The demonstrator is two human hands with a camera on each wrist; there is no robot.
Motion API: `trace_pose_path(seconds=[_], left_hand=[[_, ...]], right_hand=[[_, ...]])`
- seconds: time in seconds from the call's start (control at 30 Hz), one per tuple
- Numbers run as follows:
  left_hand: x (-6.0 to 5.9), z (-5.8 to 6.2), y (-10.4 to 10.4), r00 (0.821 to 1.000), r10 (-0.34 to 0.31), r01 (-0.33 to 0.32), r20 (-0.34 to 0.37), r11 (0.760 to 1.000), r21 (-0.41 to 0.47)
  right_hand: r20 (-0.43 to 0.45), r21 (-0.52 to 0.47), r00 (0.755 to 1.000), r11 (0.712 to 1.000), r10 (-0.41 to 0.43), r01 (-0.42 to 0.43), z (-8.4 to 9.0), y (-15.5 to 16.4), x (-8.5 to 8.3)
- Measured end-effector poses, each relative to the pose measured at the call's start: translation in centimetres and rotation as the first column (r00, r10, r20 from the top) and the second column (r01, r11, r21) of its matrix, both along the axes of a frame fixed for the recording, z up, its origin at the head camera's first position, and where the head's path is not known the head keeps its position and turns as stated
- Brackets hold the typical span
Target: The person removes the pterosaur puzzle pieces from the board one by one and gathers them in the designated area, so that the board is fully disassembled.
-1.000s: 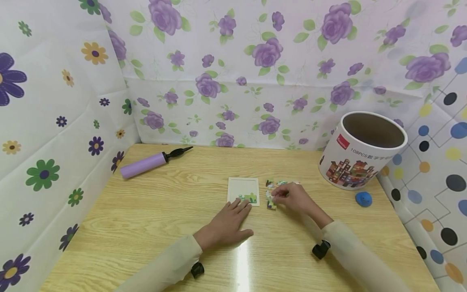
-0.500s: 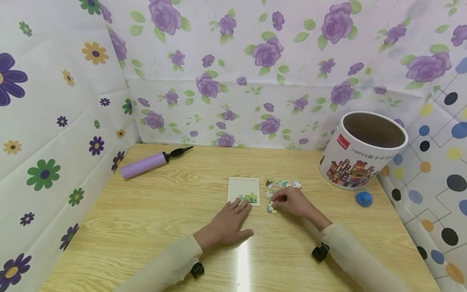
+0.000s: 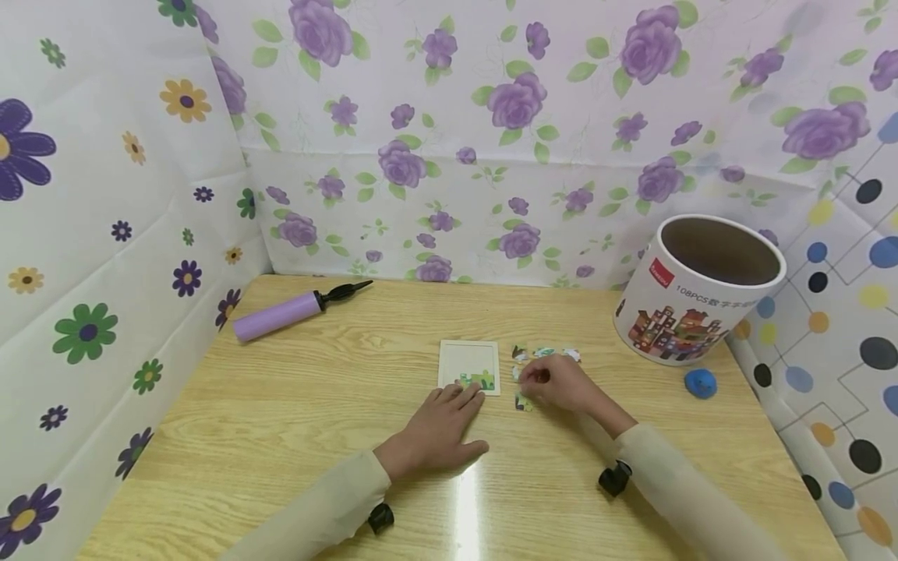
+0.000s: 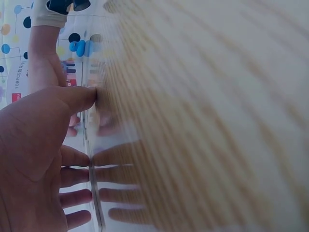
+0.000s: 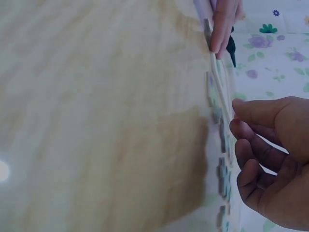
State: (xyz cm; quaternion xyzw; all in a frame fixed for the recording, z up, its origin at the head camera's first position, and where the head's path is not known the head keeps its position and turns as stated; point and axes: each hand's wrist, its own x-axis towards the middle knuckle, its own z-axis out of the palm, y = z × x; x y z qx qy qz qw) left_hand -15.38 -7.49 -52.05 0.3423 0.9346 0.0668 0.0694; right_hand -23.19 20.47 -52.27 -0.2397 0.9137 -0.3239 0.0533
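A small white puzzle board (image 3: 468, 364) lies flat mid-table with a few green pieces fitted along its near edge. My left hand (image 3: 438, 427) lies flat with fingers straight, fingertips touching the board's near edge; the left wrist view shows that hand (image 4: 43, 159) pressed on the wood. Several loose puzzle pieces (image 3: 546, 354) lie just right of the board. My right hand (image 3: 563, 386) is curled over them, thumb and forefinger pinching at one piece. In the right wrist view the right hand (image 5: 270, 159) has its fingertips against the row of pieces (image 5: 223, 174). Another piece (image 3: 522, 403) lies beside it.
A round white puzzle tub (image 3: 691, 312) stands open at the back right, with a small blue object (image 3: 699, 382) in front of it. A purple hand pump (image 3: 277, 315) lies at the back left. Flowered walls close in the wooden table (image 3: 281, 436) on three sides.
My right hand has shifted slightly among the loose pieces, uncovering those behind it. The left hand and the board have stayed put.
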Motion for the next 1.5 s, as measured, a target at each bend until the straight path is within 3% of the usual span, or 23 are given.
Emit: trace_pose_path(seconds=[0.47,0.67,1.0,1.5], left_hand=[[0.0,-0.1,0.0,0.998,-0.044,0.041,-0.04,0.997,-0.062],[0.0,0.1,0.1,0.999,-0.038,0.037,-0.035,0.999,-0.036],[-0.1,0.2,0.2,0.999,-0.039,0.038,-0.016,0.998,-0.058],[0.1,0.2,0.3,0.996,-0.068,0.063,-0.06,0.995,-0.081]], right_hand=[[0.041,-0.018,0.996,0.996,0.085,-0.084,1.0,-4.0,-2.3],[0.051,-0.017,0.995,0.996,0.083,-0.083,0.9,-5.2,-3.1],[0.064,0.003,0.994,0.996,0.093,-0.093,1.3,-6.7,-3.6],[0.066,0.035,0.972,0.973,0.227,-0.23,0.4,-9.2,-3.8]])
